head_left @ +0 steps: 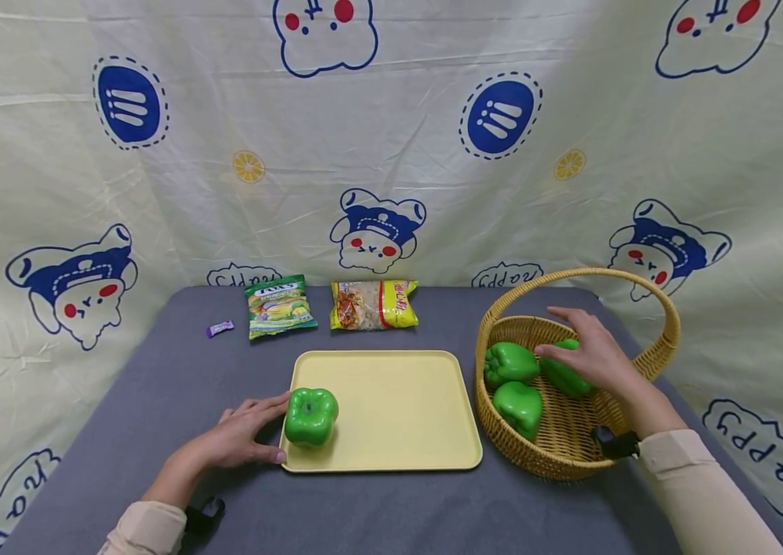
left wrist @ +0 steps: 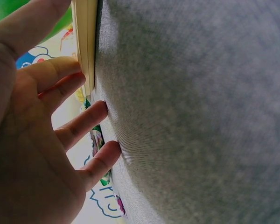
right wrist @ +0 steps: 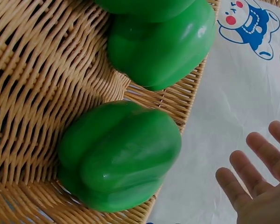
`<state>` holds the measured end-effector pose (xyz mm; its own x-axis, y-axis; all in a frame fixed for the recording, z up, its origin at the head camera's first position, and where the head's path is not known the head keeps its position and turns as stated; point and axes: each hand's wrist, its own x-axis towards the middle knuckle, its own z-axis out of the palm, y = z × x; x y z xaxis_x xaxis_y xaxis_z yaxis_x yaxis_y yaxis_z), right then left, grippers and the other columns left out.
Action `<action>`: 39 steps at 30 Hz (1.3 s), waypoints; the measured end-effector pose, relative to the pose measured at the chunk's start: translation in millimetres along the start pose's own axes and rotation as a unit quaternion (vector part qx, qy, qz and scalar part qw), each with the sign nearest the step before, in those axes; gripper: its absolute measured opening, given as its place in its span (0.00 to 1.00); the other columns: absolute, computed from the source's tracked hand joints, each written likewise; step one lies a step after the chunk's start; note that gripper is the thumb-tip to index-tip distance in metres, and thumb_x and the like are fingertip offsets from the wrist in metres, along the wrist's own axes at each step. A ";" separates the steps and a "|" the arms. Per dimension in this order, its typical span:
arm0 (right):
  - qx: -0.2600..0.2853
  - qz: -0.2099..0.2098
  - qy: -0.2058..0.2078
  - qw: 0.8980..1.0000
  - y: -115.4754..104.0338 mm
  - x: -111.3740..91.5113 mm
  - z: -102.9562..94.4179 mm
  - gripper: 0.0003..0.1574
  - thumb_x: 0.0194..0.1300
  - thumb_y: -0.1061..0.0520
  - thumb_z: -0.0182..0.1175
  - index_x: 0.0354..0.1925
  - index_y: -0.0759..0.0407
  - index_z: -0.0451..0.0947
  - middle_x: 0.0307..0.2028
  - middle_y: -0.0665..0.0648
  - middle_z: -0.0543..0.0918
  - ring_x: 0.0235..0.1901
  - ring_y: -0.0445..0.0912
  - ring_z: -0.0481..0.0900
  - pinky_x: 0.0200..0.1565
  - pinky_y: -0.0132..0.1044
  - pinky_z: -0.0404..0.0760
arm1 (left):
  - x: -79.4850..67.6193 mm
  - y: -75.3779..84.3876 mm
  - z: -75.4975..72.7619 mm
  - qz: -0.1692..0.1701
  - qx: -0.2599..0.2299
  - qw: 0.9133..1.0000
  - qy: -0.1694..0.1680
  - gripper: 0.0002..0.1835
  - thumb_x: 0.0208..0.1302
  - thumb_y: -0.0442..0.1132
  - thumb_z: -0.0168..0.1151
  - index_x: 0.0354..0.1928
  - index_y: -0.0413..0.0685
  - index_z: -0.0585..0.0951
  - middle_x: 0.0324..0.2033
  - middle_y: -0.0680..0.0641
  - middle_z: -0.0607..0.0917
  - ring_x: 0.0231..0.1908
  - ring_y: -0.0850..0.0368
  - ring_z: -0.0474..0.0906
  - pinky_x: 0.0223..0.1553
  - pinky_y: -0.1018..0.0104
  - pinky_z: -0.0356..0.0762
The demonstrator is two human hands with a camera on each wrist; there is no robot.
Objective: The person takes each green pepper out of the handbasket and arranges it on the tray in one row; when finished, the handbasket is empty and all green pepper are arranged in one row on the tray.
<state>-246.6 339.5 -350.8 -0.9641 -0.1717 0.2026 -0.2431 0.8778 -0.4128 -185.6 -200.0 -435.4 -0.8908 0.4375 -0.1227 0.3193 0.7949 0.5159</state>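
Three green peppers (head_left: 518, 410) lie in the wicker basket (head_left: 575, 465), one partly under the right hand (head_left: 598, 356), whose fingers are spread wide; whether they touch it, I cannot tell. A fourth pepper (head_left: 311, 417) stands at the left end of the yellow tray (head_left: 398, 408). The left hand (head_left: 240, 433), fingers spread too, touches that edge. Behind, two food packets (head_left: 374, 305) lie on the bench (head_left: 398, 516)

On my remote feed I register a pale, creased backdrop sheet (head_left: 398, 123) — printed with inverted cartoon figures (head_left: 379, 231), blue ovals (head_left: 129, 104), orange slices (head_left: 249, 166) and "happy" lettering (head_left: 773, 466). It encloses the dark grey table (head_left: 391, 512) at rear and sides — soft light, faint sheen on the folds
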 end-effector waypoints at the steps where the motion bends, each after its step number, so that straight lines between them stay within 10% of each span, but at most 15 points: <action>1: -0.001 0.003 -0.004 1.000 1.1 0.9 0.4 0.53 0.57 0.34 0.62 0.69 0.61 0.57 0.65 0.70 0.64 0.62 0.67 0.59 0.55 0.65 0.62 | 0.0 -0.1 -0.1 0.001 0.001 1.000 0.001 0.47 0.47 0.58 0.70 0.69 0.53 0.64 0.70 0.49 0.63 0.64 0.42 0.61 0.51 0.36 0.56; 39: -0.045 0.056 -0.088 0.994 34.4 10.5 17.2 0.52 0.57 0.38 0.64 0.67 0.68 0.58 0.63 0.77 0.63 0.60 0.71 0.62 0.56 0.65 0.64 | -1.2 -1.2 0.3 0.012 0.004 1.000 0.009 0.47 0.47 0.59 0.70 0.69 0.54 0.64 0.70 0.49 0.63 0.63 0.42 0.62 0.51 0.35 0.56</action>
<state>-266.9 360.2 -378.2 -0.9902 -0.1399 -0.0017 -0.1310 0.9309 -0.3409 -184.8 -201.4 -436.0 -0.8881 0.4496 -0.0955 0.3438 0.7877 0.5113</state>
